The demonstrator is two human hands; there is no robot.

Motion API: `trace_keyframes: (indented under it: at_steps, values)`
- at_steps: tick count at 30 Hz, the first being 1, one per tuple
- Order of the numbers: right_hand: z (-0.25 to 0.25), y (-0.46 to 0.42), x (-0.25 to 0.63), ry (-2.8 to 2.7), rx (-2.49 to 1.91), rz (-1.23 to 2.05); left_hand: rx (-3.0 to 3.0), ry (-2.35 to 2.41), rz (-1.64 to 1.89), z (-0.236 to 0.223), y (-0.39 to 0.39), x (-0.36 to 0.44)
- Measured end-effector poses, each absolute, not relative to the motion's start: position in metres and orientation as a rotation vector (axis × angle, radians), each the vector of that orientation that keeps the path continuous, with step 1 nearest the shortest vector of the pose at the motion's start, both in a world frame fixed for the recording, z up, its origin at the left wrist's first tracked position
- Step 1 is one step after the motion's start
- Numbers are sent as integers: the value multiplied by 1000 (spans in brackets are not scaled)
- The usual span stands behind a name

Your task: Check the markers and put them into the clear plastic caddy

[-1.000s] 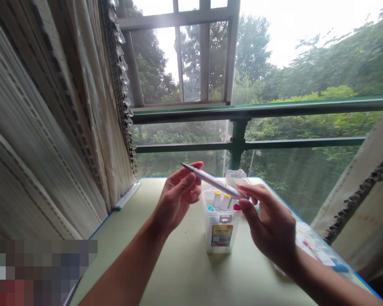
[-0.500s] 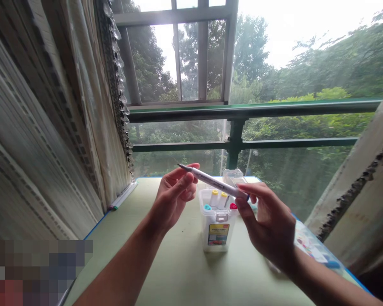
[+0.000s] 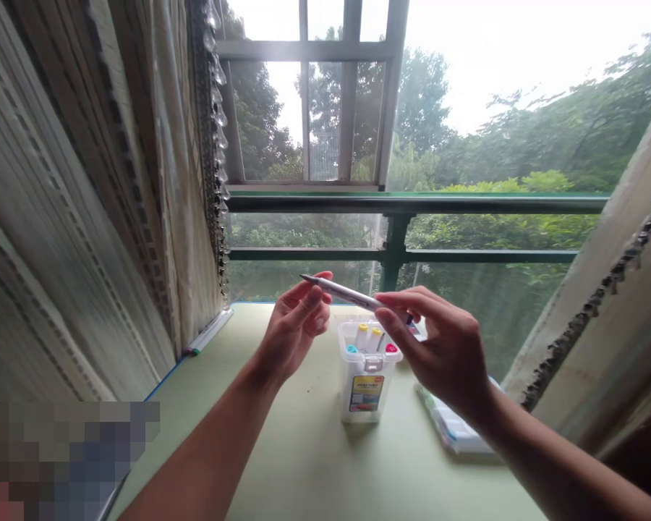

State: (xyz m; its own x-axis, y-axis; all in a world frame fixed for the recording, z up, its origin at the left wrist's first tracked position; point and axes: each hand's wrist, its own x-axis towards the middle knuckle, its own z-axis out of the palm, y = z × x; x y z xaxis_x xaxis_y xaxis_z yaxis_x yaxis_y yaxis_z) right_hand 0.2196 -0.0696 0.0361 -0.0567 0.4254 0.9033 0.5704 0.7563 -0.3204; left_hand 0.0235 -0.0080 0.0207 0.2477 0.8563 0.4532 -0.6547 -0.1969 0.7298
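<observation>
A white-barrelled marker (image 3: 347, 294) is held up over the table, tilted with its bare dark tip toward the upper left. My left hand (image 3: 293, 325) pinches it near the tip between thumb and fingers. Farther back on the barrel, my right hand (image 3: 448, 347) grips the marker and hides part of its other end. Just below it stands a clear plastic box (image 3: 351, 391) with a yellow label. In the box are white markers with yellow ends (image 3: 362, 336), a teal end and a red end.
The box stands on a pale green table (image 3: 298, 441). A clear flat case (image 3: 456, 427) lies at the right, partly behind my right arm. Another marker (image 3: 209, 334) lies along the far left edge by the curtain (image 3: 113, 217). A green railing (image 3: 315, 204) runs beyond the table.
My right hand has slid along the barrel toward the tip, closer to my left hand. The view has shifted slightly, and more of the flat case now shows.
</observation>
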Motion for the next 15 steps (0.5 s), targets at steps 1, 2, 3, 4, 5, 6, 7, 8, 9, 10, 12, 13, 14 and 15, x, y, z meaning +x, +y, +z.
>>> trace_keyframes:
  at_steps: [1, 2, 3, 4, 5, 6, 7, 8, 9, 10, 12, 13, 14, 15]
  values:
    - [45, -68, 218, -1728, -808, -142, 1089, 240, 1395, 21, -7, 22]
    - [54, -67, 216, -1779, -824, -130, 1074, 240, 1402, 21, -5, 21]
    - [63, -65, 213, -1839, -852, -117, 1063, 239, 1408, 21, -4, 19]
    - [71, -64, 210, -1905, -897, -100, 1057, 236, 1409, 21, -3, 18]
    - [78, -62, 206, -1975, -949, -74, 1058, 232, 1405, 20, -2, 18]
    - [84, -61, 202, -2044, -996, -48, 1064, 230, 1397, 20, -1, 17]
    - [89, -59, 198, -2100, -1037, -24, 1073, 230, 1390, 19, 0, 17]
    - [92, -58, 195, -2140, -1065, -6, 1084, 232, 1383, 19, 0, 17]
    - [94, -56, 192, -2170, -1081, 7, 1093, 237, 1379, 19, 0, 17]
    - [95, -55, 190, -2186, -1086, 16, 1103, 245, 1376, 19, 0, 16]
    - [97, -51, 190, -2175, -1067, 38, 1123, 263, 1366, 20, -1, 16]
    - [97, -49, 191, -2146, -1050, 63, 1139, 274, 1357, 21, -2, 17]
    - [98, -46, 194, -2099, -1029, 104, 1156, 294, 1351, 21, -3, 17]
    - [99, -44, 198, -2033, -1004, 160, 1174, 323, 1353, 21, -4, 19]
